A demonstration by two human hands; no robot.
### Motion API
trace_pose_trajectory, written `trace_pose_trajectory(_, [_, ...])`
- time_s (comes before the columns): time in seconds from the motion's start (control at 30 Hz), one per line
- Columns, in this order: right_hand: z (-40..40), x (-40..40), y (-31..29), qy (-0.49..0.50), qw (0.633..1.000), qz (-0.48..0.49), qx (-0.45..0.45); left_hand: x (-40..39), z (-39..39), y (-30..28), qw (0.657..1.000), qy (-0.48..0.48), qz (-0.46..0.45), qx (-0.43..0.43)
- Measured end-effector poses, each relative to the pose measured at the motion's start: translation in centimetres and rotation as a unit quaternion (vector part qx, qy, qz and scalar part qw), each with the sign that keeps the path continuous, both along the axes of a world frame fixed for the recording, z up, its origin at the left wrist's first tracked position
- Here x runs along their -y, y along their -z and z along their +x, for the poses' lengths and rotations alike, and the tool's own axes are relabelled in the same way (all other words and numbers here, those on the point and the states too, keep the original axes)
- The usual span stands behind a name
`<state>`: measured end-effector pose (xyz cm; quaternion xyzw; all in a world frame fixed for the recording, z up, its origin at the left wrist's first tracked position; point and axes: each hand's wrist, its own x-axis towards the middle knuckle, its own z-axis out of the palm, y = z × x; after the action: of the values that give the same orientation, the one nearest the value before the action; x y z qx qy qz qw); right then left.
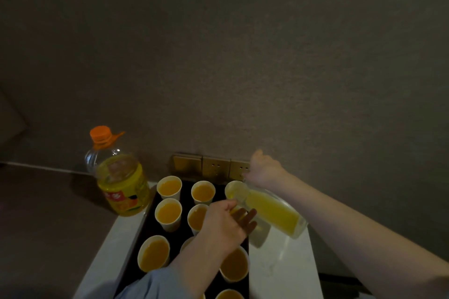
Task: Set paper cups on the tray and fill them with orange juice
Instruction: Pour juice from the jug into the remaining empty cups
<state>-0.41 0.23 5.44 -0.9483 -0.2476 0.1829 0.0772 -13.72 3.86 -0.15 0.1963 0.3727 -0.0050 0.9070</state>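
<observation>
Cups on tray: most visible ones hold juice. Right hand grips a tilted jug, spout over the far-right cup. Left hand curls around a cup, steadying it. Big bottle stands on the table, left of the tray. Judged nearly done.

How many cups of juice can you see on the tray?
8: back row; next row; near left, right; two part hidden. More may be hidden.
</observation>
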Motion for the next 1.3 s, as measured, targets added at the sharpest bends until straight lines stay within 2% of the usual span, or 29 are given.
trace_pose_trajectory(0.47, [-0.4, 0.8, -0.5, -0.003, 1.0, 0.015, 0.0, -0.4, -0.2, -0.2, 1.0, 0.002, -0.005, -0.003])
trace_pose_trajectory(0.67, [-1.1, 2.3, 0.0, 0.016, 0.998, 0.067, -0.001, -0.8, -0.8, -0.6, 1.0, 0.002, 0.0, -0.004])
trace_pose_trajectory(0.73, [-1.1, 3.2, 0.3, 0.035, 0.994, 0.103, 0.002, -0.9, -1.0, -0.9, 1.0, 0.012, 0.007, -0.003])
trace_pose_trajectory(0.9, [-0.1, 7.8, 0.9, 0.114, 0.964, 0.229, -0.076, -2.9, -1.0, -1.9, 0.996, 0.083, 0.043, -0.014])
trace_pose_trajectory(0.97, [0.2, 10.2, 0.9, 0.157, 0.931, 0.312, -0.107, -4.4, -0.1, -2.3, 0.989, 0.106, 0.102, -0.034])
trace_pose_trajectory(1.0, [0.1, 11.4, 0.8, 0.177, 0.911, 0.351, -0.123, -5.1, 0.7, -2.4, 0.978, 0.124, 0.16, -0.051])
trace_pose_trajectory(1.03, [-0.2, 12.5, 0.6, 0.195, 0.894, 0.382, -0.132, -5.6, 1.6, -2.3, 0.954, 0.155, 0.243, -0.077])
trace_pose_trajectory(1.07, [-0.5, 13.5, 0.5, 0.212, 0.878, 0.408, -0.134, -6.0, 2.7, -2.1, 0.913, 0.193, 0.342, -0.108])
trace_pose_trajectory(1.1, [-0.9, 14.5, 0.5, 0.226, 0.863, 0.432, -0.133, -6.1, 3.8, -1.8, 0.855, 0.236, 0.444, -0.132])
trace_pose_trajectory(1.13, [-1.2, 15.5, 0.5, 0.236, 0.85, 0.452, -0.134, -6.2, 4.7, -1.2, 0.784, 0.277, 0.537, -0.14])
trace_pose_trajectory(1.2, [-2.0, 17.2, 0.6, 0.244, 0.837, 0.471, -0.137, -6.1, 6.0, 0.3, 0.606, 0.355, 0.691, -0.172])
trace_pose_trajectory(1.23, [-2.3, 17.9, 0.7, 0.247, 0.833, 0.476, -0.137, -5.9, 6.5, 1.1, 0.508, 0.382, 0.747, -0.195])
trace_pose_trajectory(1.27, [-2.5, 18.5, 0.8, 0.253, 0.828, 0.481, -0.136, -5.6, 7.0, 2.0, 0.425, 0.399, 0.784, -0.211])
trace_pose_trajectory(1.3, [-2.6, 19.0, 1.0, 0.259, 0.823, 0.487, -0.133, -5.2, 7.7, 2.8, 0.37, 0.409, 0.805, -0.219])
